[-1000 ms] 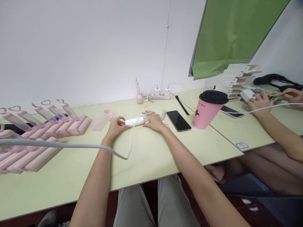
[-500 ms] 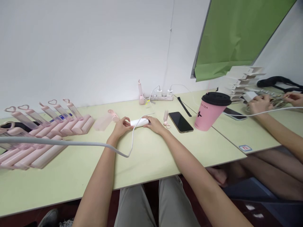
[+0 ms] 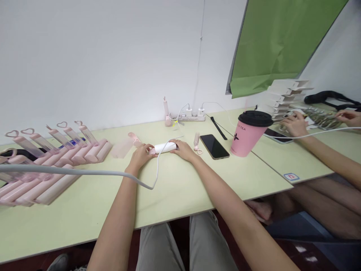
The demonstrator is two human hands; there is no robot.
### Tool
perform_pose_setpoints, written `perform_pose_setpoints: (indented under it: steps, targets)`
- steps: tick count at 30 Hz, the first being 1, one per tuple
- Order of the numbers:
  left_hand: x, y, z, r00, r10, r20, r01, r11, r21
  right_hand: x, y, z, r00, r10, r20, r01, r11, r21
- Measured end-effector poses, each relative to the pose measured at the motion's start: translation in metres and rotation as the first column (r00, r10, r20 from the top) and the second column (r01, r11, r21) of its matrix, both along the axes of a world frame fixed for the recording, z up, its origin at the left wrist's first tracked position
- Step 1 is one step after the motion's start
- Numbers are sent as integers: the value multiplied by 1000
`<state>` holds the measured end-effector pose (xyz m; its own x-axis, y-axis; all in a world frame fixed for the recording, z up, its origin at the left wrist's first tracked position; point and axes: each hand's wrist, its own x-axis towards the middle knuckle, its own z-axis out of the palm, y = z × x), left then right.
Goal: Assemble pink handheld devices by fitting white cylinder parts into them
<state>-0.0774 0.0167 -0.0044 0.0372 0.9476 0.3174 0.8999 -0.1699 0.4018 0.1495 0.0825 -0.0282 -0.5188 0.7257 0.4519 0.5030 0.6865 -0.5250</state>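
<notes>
A white cylinder (image 3: 166,147) lies sideways on the table between my hands. At its left end my left hand (image 3: 140,156) has its fingers closed around a small pink end piece (image 3: 152,151). My right hand (image 3: 184,149) grips the right end, where a dark spot shows by the fingertips. A grey-white cable (image 3: 157,171) crosses in front of the cylinder. Beyond my left hand lie a pink curved part (image 3: 133,137) and a translucent plastic sheet or bag (image 3: 122,148). Right of my right hand is a small clear tube with a pink heart loop (image 3: 196,142).
Several pink cylinders with heart-loop tubes (image 3: 93,152) lie at the left. A phone (image 3: 214,146), a pink cup (image 3: 248,133) and a black strap (image 3: 219,128) are at the right. A power strip (image 3: 194,118) sits by the wall. A co-worker's hand (image 3: 295,124) works near stacked white boxes (image 3: 282,98).
The small pink piece now shows at the cylinder's left end, and my left hand has shifted slightly left and down. The co-worker's near hand has moved left.
</notes>
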Motion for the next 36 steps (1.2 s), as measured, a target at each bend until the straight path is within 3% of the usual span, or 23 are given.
perform_pose_setpoints:
  steps: [4,12,23,36]
  targets:
    - [-4,-1,-3,995,52,-90,-52,999,10,1,-3,2,1000,-19,20,19,1000,4]
    - [-7,3,-9,995,20,-100,-9,994,111,2,-5,5,998,-44,51,44,999,2]
    - [-5,3,-7,995,-8,-95,14,997,69,0,0,0,997,-45,56,45,999,0]
    - [-5,6,-9,996,-14,-89,20,998,67,1,-4,8,996,-49,73,52,998,-38]
